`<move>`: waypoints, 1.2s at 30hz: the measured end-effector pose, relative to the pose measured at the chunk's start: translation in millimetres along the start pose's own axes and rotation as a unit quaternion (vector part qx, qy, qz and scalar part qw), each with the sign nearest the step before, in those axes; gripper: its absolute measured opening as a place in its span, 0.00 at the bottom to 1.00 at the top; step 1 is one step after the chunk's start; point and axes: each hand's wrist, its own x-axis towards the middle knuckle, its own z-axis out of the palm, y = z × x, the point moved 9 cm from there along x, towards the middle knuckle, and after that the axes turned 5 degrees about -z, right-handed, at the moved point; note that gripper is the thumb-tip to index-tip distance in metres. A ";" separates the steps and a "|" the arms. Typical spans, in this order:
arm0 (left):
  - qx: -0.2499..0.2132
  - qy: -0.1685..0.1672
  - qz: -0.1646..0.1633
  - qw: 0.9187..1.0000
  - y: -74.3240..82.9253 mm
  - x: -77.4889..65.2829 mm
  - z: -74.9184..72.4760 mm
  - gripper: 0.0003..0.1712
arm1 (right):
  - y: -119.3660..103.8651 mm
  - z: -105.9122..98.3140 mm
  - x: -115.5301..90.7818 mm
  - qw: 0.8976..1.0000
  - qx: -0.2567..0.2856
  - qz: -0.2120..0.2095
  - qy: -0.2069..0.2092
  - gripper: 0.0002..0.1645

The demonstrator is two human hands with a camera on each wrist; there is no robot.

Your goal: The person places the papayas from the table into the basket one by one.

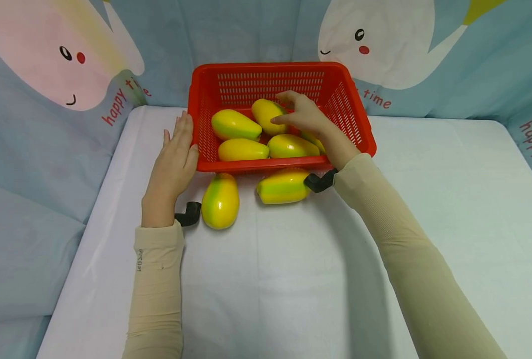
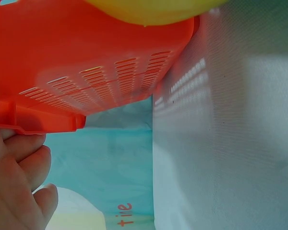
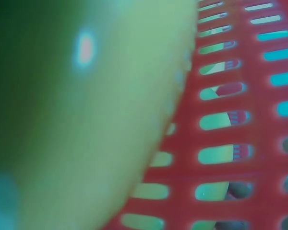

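Observation:
A red slotted plastic basket (image 1: pixel 283 164) holds several glossy yellow-green papayas, among them one papaya (image 1: pixel 236 124) at the left and another papaya (image 1: pixel 292 145) by the front wall. My left hand (image 1: pixel 174 157) lies with straight fingers against the basket's left rim; the left wrist view shows its fingers (image 2: pixel 31 167) at that rim. Inside the basket reaches my right hand (image 1: pixel 308 115), thumb and fingers spread beside the rear papaya (image 1: pixel 266 114). Whether it touches that fruit is unclear. A blurred papaya (image 3: pixel 96 120) fills much of the right wrist view.
Two more papayas lie on the white table (image 1: pixel 270 279) in front of the basket: an upright-pointing papaya (image 1: pixel 221 202) at the left and a sideways papaya (image 1: pixel 285 187) near the right wrist's black camera mount (image 1: pixel 320 181). A blue patterned curtain (image 1: pixel 257 30) hangs behind.

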 end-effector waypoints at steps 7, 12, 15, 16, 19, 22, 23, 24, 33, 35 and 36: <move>-0.002 -0.006 -0.002 1.000 -0.2 0.4 -0.2 0.35 | -4.6 -5.2 -4.7 0.999 0.028 0.001 0.021 0.38; -0.004 -0.007 -0.004 1.000 -0.8 0.2 1.1 0.35 | -11.9 -9.2 -11.7 0.999 0.039 -0.008 0.036 0.37; -0.005 -0.005 -0.005 1.000 -1.0 -0.2 0.9 0.35 | -19.4 -12.2 -18.6 0.998 0.047 -0.020 0.045 0.36; -0.005 -0.004 -0.004 1.000 -0.9 -0.3 0.7 0.35 | -22.2 -13.5 -21.5 0.997 0.051 -0.027 0.048 0.36; -0.006 0.000 -0.003 1.000 -0.6 -0.6 -0.5 0.35 | -30.8 -17.4 -32.4 0.995 0.068 -0.049 0.058 0.35; -0.007 0.002 -0.001 1.000 -0.3 -0.6 -1.5 0.35 | -36.4 -21.2 -45.3 0.992 0.086 -0.067 0.068 0.33; -0.007 0.002 -0.001 1.000 -0.3 -0.5 -1.4 0.35 | -37.2 -21.9 -50.0 0.991 0.093 -0.072 0.070 0.33; -0.007 0.002 -0.001 1.000 -0.3 -0.4 -1.3 0.35 | -37.5 -22.4 -54.7 0.990 0.097 -0.075 0.071 0.33; -0.007 0.005 -0.001 1.000 -1.2 -0.1 -0.9 0.35 | -32.8 -19.6 -91.7 0.980 0.144 -0.115 0.069 0.30; -0.006 0.005 -0.003 1.000 -1.3 -0.3 -1.0 0.35 | -30.7 -18.6 -98.2 0.977 0.158 -0.125 0.071 0.29; -0.005 0.004 -0.003 1.000 -1.3 -0.4 -1.0 0.35 | -29.9 -18.3 -101.7 0.975 0.164 -0.132 0.073 0.29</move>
